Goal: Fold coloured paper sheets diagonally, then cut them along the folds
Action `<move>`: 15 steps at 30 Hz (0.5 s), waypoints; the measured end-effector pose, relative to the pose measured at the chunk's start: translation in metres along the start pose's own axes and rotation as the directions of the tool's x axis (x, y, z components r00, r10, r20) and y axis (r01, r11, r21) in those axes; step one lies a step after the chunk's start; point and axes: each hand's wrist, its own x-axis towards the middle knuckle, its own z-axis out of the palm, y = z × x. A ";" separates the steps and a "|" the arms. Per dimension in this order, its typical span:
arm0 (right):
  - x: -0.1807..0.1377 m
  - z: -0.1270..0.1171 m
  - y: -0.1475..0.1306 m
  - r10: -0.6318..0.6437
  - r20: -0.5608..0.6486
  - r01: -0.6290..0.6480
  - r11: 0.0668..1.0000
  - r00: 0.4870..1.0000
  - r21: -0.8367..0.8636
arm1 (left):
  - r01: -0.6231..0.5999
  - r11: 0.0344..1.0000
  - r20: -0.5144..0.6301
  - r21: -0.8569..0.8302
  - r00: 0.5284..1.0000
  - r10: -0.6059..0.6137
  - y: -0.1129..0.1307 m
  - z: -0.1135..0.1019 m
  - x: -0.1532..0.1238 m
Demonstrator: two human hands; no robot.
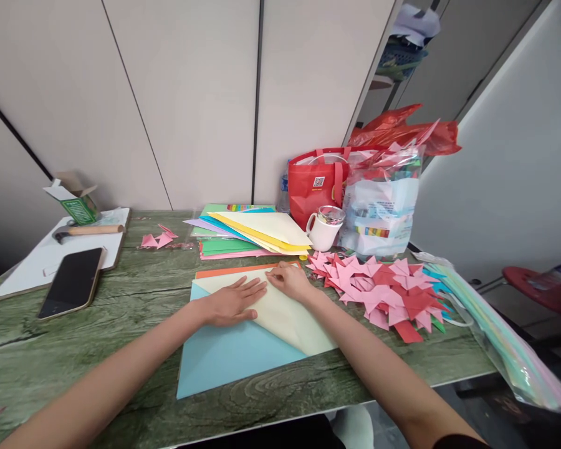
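A pale yellow sheet of paper (280,315) lies folded slantwise, its lower right part bulging up, over a light blue sheet (229,358). The edge of an orange sheet (224,272) shows beneath at the back. My left hand (236,302) rests flat on the yellow paper, fingers stretched out and pointing right. Just right of it, my right hand (287,279) has its fingers curled together at the paper's far edge, pinching it there. What sits between those fingertips is mostly hidden.
Behind the hands lies a stack of coloured paper (257,231), with a white mug (325,227) beside it. Folded pink and red paper pieces (383,287) spread to the right. A phone (72,282) and a hammer (88,231) lie left. A red bag (315,187) stands behind.
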 end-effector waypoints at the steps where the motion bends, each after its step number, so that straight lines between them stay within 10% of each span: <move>1: 0.000 0.000 -0.001 0.003 -0.001 -0.003 1.000 1.000 -0.002 | -0.010 1.000 -0.003 0.008 1.000 0.010 0.001 0.001 -0.001; 15: -0.003 -0.003 -0.010 0.055 0.010 -0.055 0.998 0.998 -0.024 | -0.133 0.991 -0.083 0.022 0.987 0.135 0.039 0.021 -0.012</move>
